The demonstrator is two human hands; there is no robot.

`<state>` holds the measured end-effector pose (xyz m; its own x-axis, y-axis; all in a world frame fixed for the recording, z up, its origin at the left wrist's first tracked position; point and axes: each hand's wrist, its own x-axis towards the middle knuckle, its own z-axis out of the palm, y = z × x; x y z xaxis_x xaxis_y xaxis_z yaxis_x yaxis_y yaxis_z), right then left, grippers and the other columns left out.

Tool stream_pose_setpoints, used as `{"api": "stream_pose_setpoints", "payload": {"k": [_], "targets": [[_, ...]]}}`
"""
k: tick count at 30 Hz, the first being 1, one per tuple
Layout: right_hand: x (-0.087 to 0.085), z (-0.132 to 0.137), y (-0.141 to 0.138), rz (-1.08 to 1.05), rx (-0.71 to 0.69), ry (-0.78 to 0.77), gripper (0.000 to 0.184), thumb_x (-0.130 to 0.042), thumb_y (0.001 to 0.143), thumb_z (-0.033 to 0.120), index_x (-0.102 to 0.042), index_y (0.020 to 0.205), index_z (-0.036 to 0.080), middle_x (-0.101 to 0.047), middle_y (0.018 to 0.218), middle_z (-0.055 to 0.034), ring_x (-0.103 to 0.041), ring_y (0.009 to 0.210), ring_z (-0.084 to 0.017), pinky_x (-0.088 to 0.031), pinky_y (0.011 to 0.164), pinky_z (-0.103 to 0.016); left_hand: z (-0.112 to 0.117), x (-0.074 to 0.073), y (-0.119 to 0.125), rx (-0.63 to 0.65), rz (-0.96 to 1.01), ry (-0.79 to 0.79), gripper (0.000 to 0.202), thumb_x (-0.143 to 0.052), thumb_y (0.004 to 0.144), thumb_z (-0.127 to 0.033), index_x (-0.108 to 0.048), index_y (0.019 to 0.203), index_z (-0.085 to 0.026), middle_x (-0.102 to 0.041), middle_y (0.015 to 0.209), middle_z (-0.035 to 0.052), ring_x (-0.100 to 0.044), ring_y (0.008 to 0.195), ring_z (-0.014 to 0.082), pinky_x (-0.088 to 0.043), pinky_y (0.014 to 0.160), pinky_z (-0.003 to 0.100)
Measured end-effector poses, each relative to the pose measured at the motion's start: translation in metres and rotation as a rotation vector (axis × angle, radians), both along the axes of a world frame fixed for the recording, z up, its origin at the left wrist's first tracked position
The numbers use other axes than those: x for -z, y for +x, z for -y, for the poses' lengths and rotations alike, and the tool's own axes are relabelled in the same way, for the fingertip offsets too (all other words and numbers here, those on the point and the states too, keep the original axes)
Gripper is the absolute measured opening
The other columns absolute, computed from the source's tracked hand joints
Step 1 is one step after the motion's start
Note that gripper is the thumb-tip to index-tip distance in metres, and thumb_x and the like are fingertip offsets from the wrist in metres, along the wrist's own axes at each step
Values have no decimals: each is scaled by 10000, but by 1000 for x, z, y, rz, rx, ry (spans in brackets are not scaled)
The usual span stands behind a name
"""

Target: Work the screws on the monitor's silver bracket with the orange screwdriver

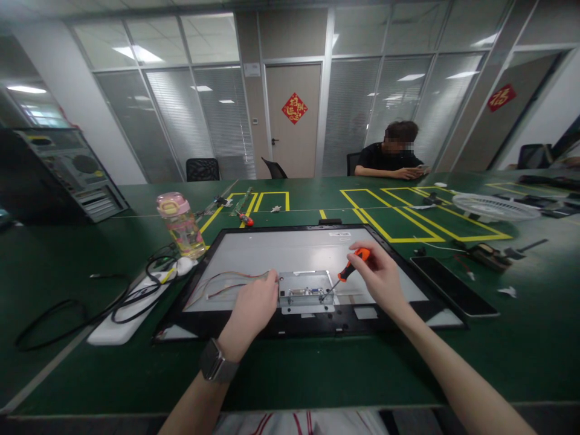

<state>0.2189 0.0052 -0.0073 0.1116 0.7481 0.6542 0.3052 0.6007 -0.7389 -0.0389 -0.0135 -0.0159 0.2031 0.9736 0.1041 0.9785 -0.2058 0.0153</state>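
A monitor panel (254, 251) lies face down on the green table, its back cover off. A small metal board cover (304, 285) sits at its lower middle, with thin coloured wires (222, 283) running off to the left. My right hand (379, 275) is closed around an orange-and-black screwdriver (351, 267), whose tip touches the right side of the metal cover. My left hand (254, 305) is curled shut at the cover's left edge, pressing there; what its fingers pinch is hidden. A watch sits on my left wrist.
A pink water bottle (181, 225) and black cables (136, 293) on a white panel lie to the left. A computer case (67, 172) stands far left. A dark phone-like slab (453, 285) and a white fan guard (493, 207) are right. A seated person (394, 158) is across the table.
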Motion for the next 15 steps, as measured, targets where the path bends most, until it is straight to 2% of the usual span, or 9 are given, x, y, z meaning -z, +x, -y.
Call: {"api": "stream_pose_setpoints", "payload": {"k": [2,4,6,11,15], "targets": [[0,1,2,29,-19,8,159,-555,901,379,-628,915,238,-587,725,-2,-542,635,-168,-423,607,-293,1,0,0,10,-9,-11,207,-339,982,-224,-529,1050,-178,-718,846,103,-714,784,263,-470,627,301],[0,1,4,32,-50,8,245,-446,949,376,-646,941,235,-601,718,-10,-553,651,-176,-423,625,-301,2,-2,0,20,-6,-15,217,-333,985,-220,-537,1045,-176,-715,861,103,-712,800,251,-474,645,296],[0,1,6,29,-75,10,267,-425,957,374,-651,972,233,-613,721,-15,-564,667,-182,-428,640,-305,2,-2,0,26,2,-21,220,-333,986,-216,-538,1051,-175,-713,872,101,-710,812,242,-476,661,293],[-1,0,6,-8,-55,6,183,-578,898,392,-624,882,215,-605,729,-12,-572,667,-176,-434,626,-294,1,-1,0,33,-8,-37,226,-329,987,-209,-541,1053,-170,-709,883,96,-710,815,242,-487,674,302],[0,-2,3,-94,-24,4,249,-705,807,400,-551,743,216,-539,654,25,-503,583,-136,-398,552,-257,1,0,0,26,-15,-42,208,-344,985,-213,-541,1036,-174,-708,875,88,-711,805,241,-492,668,300]]}}
